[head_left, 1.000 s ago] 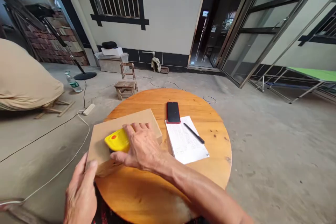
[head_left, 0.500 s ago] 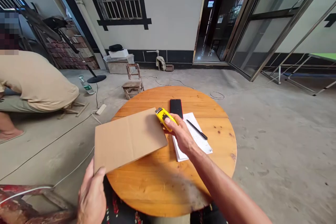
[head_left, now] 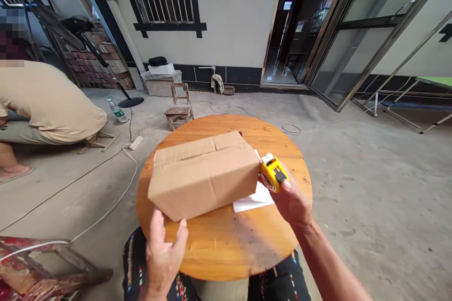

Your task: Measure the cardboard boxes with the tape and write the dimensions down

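Observation:
A brown cardboard box (head_left: 203, 176) stands tilted on the round wooden table (head_left: 226, 240), raised on its near edge. My left hand (head_left: 164, 251) grips the box's near lower corner with thumb and fingers. My right hand (head_left: 291, 200) is closed around a yellow tape dispenser (head_left: 272, 170) pressed against the box's right end. White printed paper (head_left: 252, 201) lies on the table under the box's right side. The phone and pen are hidden behind the box.
Another person in a beige shirt (head_left: 45, 103) crouches at the left. On the concrete floor lie a white cable with power strip (head_left: 136, 142), a water bottle (head_left: 115, 110), a small wooden chair (head_left: 178, 108) and a red wooden piece (head_left: 42, 268). An open doorway (head_left: 286, 33) lies behind.
The cardboard went from lying flat to a raised, tilted box, now hiding the phone and pen. My right hand carried the yellow dispenser from its top to its right end.

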The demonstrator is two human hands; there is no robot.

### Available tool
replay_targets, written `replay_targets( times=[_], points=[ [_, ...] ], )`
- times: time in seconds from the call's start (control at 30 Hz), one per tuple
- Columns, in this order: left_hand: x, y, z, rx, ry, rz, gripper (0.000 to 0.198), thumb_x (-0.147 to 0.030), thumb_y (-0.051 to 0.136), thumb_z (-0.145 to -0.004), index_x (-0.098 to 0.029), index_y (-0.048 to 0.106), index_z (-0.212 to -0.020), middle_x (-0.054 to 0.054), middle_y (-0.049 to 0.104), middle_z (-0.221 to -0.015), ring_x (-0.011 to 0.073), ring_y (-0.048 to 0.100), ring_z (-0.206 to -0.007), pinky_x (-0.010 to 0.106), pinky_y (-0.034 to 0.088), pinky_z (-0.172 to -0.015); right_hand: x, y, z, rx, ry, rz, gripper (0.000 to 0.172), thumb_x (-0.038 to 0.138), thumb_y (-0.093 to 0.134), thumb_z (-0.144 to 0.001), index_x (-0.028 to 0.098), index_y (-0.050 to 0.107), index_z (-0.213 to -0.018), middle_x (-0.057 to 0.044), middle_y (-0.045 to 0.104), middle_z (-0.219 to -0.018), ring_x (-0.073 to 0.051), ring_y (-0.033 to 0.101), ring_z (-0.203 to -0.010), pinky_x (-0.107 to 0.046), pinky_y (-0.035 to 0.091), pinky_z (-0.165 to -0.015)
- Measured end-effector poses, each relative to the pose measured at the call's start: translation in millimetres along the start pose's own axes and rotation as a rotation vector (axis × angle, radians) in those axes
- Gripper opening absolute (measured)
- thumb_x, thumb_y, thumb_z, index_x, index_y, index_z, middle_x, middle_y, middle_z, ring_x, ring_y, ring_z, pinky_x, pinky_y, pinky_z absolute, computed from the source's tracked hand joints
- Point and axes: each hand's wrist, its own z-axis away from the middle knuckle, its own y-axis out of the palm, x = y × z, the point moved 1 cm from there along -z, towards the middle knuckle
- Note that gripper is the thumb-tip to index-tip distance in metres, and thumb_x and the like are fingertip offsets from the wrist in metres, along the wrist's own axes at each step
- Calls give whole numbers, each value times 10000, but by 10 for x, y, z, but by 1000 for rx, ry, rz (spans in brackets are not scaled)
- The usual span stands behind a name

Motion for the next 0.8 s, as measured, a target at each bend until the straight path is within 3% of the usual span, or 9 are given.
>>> replay_targets(
  times=[0.13,0.27,0.43,0.6,0.8],
  points=[
    [310,52,367,1,-5,-239,565,-480,637,-781,-190,551,-1258,138,692,-1156,299,684,-1018,402,562,-881,-387,-349,346,-46,72,2,511,545,555,-797,291,563,-1239,-94,635,-1231,-314,609,-1117,-517,443,-1012],
    [389,-62,525,66,-61,-273,430,-542,612,-773,-205,606,-1039,101,721,-971,290,697,-907,381,576,-803,-591,-431,566,-48,167,-26,496,533,534,-805,297,546,-1241,-101,651,-1202,-310,606,-1131,-525,433,-1019],
    [130,-216,336,83,-114,-88,395,-465,670,-785,-227,595,-1090,58,707,-995,246,668,-1025,328,551,-903,-449,-261,465,-22,189,-45,533,575,623,-747,281,576,-1190,-97,666,-1146,-323,626,-1041,-538,453,-978],
    [-131,-134,55,37,-113,82,433,-401,697,-792,-202,559,-1151,79,664,-1123,248,625,-1124,386,474,-1037,-245,-199,185,10,113,-83,573,542,671,-717,271,570,-1212,-84,666,-1137,-294,629,-975,-488,462,-945],
    [21,21,221,122,-178,49,360,-425,677,-810,-206,563,-1073,72,674,-1070,247,630,-1102,385,474,-1031,-446,-367,265,-23,118,-49,504,544,608,-767,272,566,-1189,-68,658,-1093,-265,624,-959,-443,466,-928]
  ],
)
